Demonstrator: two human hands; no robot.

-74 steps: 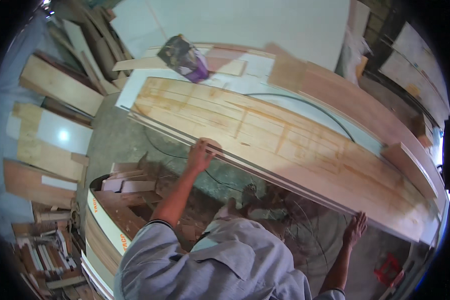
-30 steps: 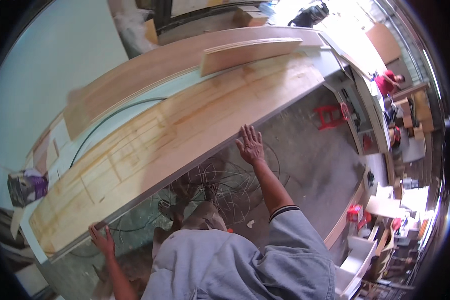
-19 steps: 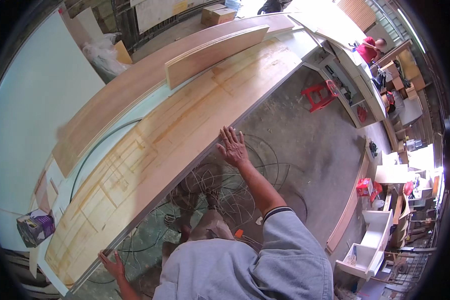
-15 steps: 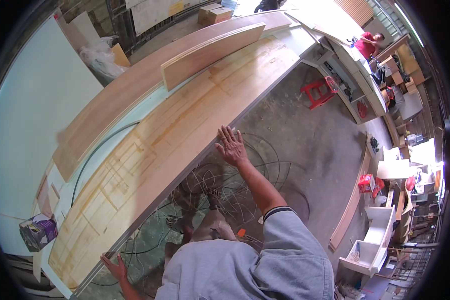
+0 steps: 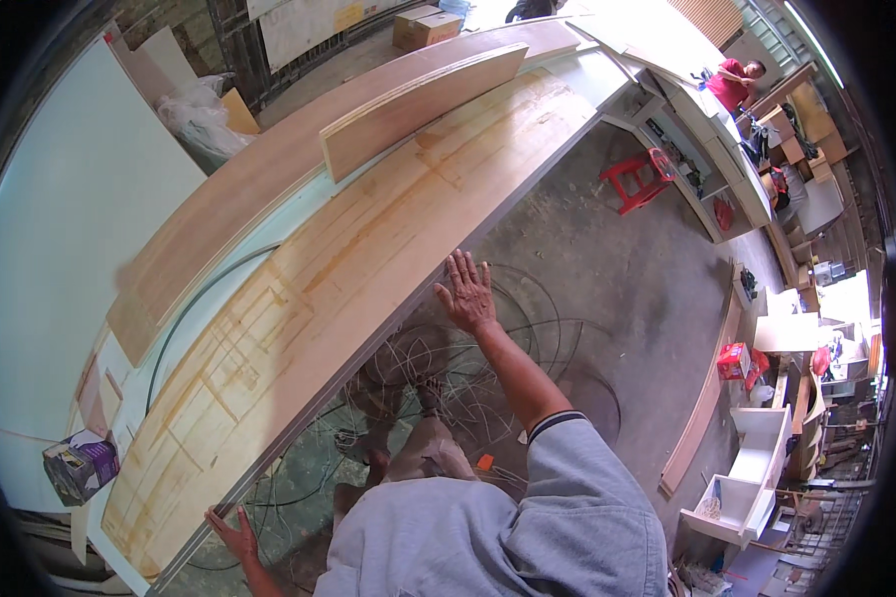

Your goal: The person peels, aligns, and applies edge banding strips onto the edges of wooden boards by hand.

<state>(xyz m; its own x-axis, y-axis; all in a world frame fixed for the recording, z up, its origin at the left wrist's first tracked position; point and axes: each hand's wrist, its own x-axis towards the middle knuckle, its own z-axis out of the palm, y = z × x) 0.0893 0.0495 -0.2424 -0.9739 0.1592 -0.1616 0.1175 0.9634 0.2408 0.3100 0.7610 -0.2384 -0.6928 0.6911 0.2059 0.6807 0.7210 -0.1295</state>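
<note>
Panel: a long, flat, pale-tan plywood panel (image 5: 338, 274) lies face up on a pale blue-white surface (image 5: 194, 330) in front of me. Long axis slants from the lower left of my view to the upper right; the near-left end is by my left hand (image 5: 235, 537), the other end points away toward a red plastic stool (image 5: 637, 181) on the floor.

Appearance: top face marked with amber-brown streaks and crossing lines, densest toward the left half; right part plainer and pinker. The near long edge shows a narrow grey-brown band. Beside the far long edge: a shorter reddish plywood plank (image 5: 423, 111) and a curved dark hose (image 5: 184, 313). A grey-and-purple container (image 5: 82, 468) sits near the left end.

Contact: my right hand (image 5: 468, 294) meets the near edge around mid-length, fingers partly spread. My left fingers are at the edge, thumb standing apart; whether any curl beneath, I cannot tell.

Change: 2.5 s ago the panel slanted the opposite way in my view, and my right hand was near its right end. Against 0.5 s ago, hands and panel look almost unchanged.
</note>
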